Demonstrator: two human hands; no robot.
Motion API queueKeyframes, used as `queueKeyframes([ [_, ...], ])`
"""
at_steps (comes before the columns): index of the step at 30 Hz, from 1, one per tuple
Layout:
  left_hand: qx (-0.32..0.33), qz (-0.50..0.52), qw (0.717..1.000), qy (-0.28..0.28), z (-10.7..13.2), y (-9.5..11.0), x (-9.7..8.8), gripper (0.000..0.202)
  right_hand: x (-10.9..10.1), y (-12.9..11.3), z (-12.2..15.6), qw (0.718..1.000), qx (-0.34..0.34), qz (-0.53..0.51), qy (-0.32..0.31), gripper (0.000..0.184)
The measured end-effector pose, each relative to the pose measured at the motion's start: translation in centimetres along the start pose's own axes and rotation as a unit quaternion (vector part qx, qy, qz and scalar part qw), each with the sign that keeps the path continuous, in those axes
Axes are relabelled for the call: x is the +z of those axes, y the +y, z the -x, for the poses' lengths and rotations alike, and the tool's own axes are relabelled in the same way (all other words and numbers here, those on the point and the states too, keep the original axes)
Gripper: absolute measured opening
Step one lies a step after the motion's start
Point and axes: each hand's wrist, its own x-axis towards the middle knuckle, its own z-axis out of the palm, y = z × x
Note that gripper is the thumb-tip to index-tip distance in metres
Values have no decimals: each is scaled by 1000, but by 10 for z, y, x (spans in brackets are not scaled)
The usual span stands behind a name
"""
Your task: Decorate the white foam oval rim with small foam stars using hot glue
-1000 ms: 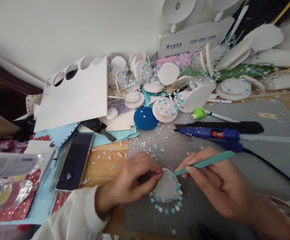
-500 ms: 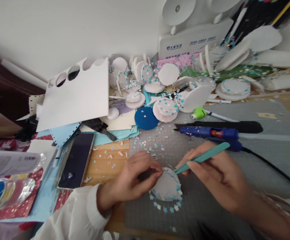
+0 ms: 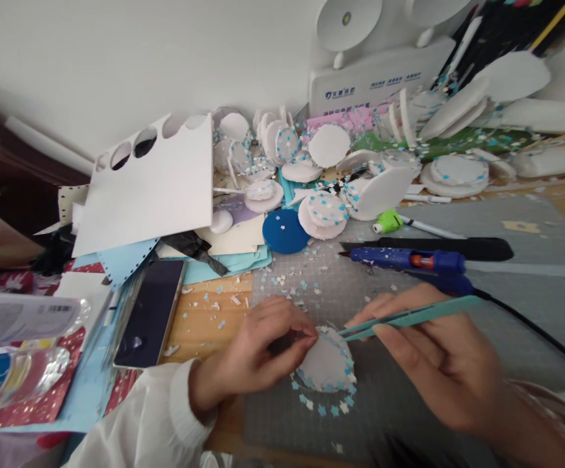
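A white foam disc (image 3: 325, 367) ringed with tiny blue and white stars lies on the grey cutting mat (image 3: 482, 305). My left hand (image 3: 257, 348) is closed, its fingertips pinching the disc's upper left edge. My right hand (image 3: 433, 364) is closed on teal tweezers (image 3: 409, 318), whose tips rest at the disc's top edge. Whether the tips hold a star is too small to tell.
A blue glue gun (image 3: 413, 263) with a black cord and a black knife (image 3: 438, 246) lie behind my hands. Loose stars are scattered on the mat. A phone (image 3: 148, 312) lies at left, a white board with round cut-outs (image 3: 150, 185) behind it, and many foam discs (image 3: 328, 211) sit at the back.
The tweezers have tilted flatter, their rear end dropping to the right. My left hand has stayed on the disc.
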Motion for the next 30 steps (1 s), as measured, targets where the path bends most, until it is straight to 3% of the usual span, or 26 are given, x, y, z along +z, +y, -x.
queueKeyframes([
  [9,1,0,1000,1,0,0,0,7,-1,5,6,998,-27,31,-41,25],
  [16,9,-3,1000,3,1,0,0,8,-2,0,1,999,-33,27,-10,24],
  [30,24,-2,1000,14,1,0,0,9,-2,-1,1,998,-46,1,-46,29],
])
